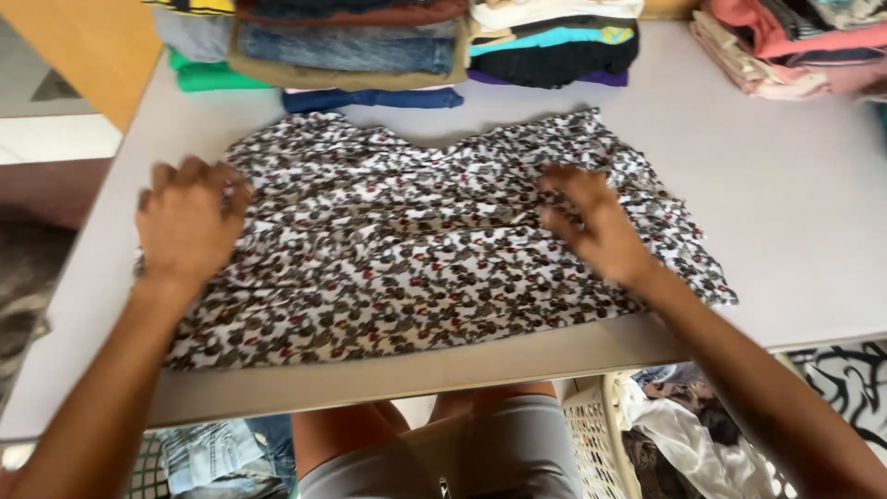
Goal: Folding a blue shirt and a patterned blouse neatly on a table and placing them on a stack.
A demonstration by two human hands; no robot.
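Along the far edge of the pale grey table (795,194) we see three stacks of folded clothes: a left pile of denim, green and khaki pieces (314,46), a middle pile of black, teal and white garments (554,46), and a pink and beige pile (785,46) at right. Below the near edge, we see a white perforated plastic laundry basket (591,444) holding crumpled clothes.

Bare arms and grey shorts, seen from above

No sleeves, rings, watches or bands are worn on the left hand (188,225) or the right hand (591,222); both forearms are left uncovered to the frame's edge. Light grey shorts (480,457) are seen below the table edge, with bare thighs.
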